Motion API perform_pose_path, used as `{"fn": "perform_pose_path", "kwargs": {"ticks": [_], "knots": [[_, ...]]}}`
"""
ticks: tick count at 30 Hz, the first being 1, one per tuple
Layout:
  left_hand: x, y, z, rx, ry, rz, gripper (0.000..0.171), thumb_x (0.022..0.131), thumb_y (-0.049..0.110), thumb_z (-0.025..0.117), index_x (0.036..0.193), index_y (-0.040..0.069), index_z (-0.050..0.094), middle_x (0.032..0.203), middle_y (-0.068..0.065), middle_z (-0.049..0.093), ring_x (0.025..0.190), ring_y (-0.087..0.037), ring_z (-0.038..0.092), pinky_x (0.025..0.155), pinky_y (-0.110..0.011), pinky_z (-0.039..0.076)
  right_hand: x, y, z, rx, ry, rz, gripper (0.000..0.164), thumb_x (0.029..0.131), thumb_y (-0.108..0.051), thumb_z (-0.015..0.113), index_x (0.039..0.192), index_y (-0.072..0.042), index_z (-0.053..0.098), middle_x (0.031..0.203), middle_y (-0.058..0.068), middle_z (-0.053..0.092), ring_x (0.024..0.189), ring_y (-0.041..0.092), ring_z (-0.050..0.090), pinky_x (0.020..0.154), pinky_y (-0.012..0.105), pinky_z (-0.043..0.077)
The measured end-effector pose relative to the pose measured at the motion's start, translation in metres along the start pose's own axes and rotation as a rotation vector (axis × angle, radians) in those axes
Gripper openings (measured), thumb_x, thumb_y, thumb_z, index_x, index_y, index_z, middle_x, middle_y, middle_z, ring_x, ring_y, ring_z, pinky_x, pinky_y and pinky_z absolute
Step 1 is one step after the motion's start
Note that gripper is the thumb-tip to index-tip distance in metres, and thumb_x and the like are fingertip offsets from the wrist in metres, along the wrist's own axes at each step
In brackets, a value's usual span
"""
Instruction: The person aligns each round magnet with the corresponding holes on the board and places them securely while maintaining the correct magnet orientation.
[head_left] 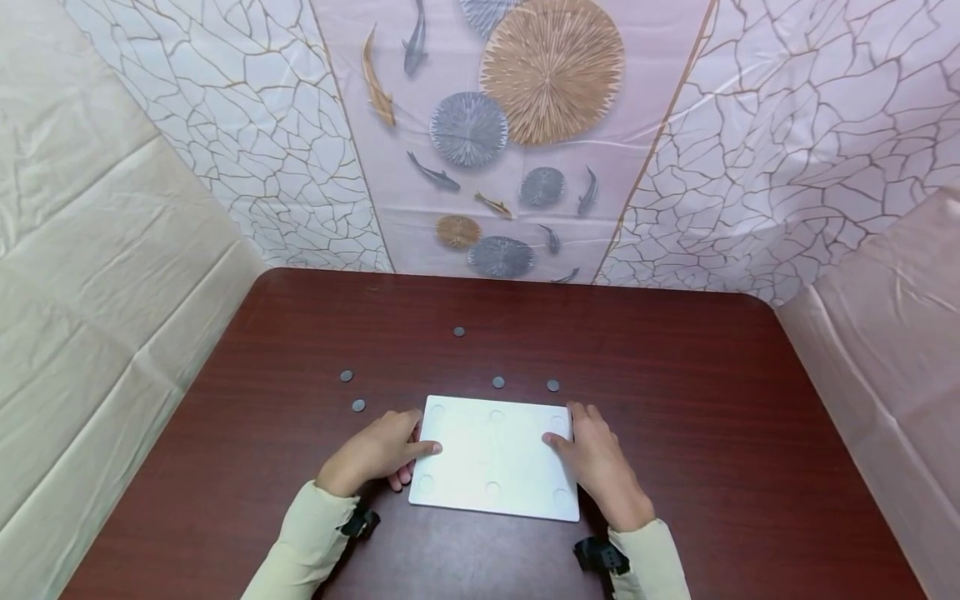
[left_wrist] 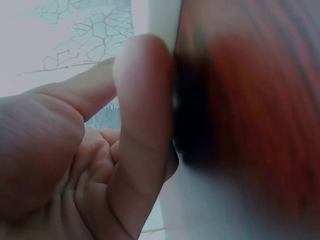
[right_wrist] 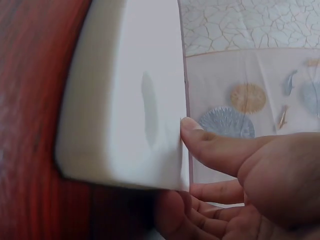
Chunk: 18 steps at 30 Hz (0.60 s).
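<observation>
A white rectangular board (head_left: 491,458) with several shallow round recesses along its long edges lies between the hands, near the front of the table. My left hand (head_left: 386,450) grips its left edge, the thumb on the top face and the other fingers around the side. On the opposite edge, my right hand (head_left: 600,458) holds it with the thumb on top. In the right wrist view, the thumb presses the board (right_wrist: 135,110) near its edge, with fingers curled at the side. A finger of the left hand (left_wrist: 142,110) lies along the board's edge (left_wrist: 164,22) in the left wrist view.
Several small grey discs lie beyond the board: one farthest back (head_left: 459,332), a disc behind the board (head_left: 498,382), a disc at right (head_left: 552,386), and two at left, an upper disc (head_left: 347,376) and a lower disc (head_left: 358,406). Cloth walls surround the dark red table (head_left: 720,400).
</observation>
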<state>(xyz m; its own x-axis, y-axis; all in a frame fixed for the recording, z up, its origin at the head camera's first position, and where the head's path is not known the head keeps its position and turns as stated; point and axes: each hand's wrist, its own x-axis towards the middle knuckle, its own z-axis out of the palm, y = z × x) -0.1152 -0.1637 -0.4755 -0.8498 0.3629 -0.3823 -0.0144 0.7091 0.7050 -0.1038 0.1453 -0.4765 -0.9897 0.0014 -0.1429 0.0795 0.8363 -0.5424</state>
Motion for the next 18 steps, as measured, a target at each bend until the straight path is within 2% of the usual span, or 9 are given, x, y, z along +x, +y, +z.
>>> {"fn": "perform_pose_path", "kwargs": {"ticks": [6,18], "knots": [[0.003,-0.003,-0.001,-0.046,-0.032,0.054,0.031,0.103,0.023,0.072,0.088,0.005,0.052,0.061,-0.006,0.064,0.044,-0.013,0.062,0.047,-0.033,0.055,-0.001,0.004,-0.002,0.005,0.018,-0.002,0.066,0.095,-0.015,0.080,0.145,0.015,0.049,0.129,0.031,0.059,0.112,0.044,0.066,0.092,0.055,0.056],[0.008,-0.010,-0.003,-0.091,-0.070,0.112,0.025,0.106,0.017,0.067,0.087,0.005,0.055,0.062,-0.004,0.067,0.046,-0.015,0.065,0.048,-0.034,0.057,-0.001,0.013,-0.003,0.044,0.056,-0.017,0.064,0.095,-0.017,0.081,0.143,0.012,0.053,0.121,0.026,0.062,0.104,0.038,0.066,0.087,0.053,0.056]]}}
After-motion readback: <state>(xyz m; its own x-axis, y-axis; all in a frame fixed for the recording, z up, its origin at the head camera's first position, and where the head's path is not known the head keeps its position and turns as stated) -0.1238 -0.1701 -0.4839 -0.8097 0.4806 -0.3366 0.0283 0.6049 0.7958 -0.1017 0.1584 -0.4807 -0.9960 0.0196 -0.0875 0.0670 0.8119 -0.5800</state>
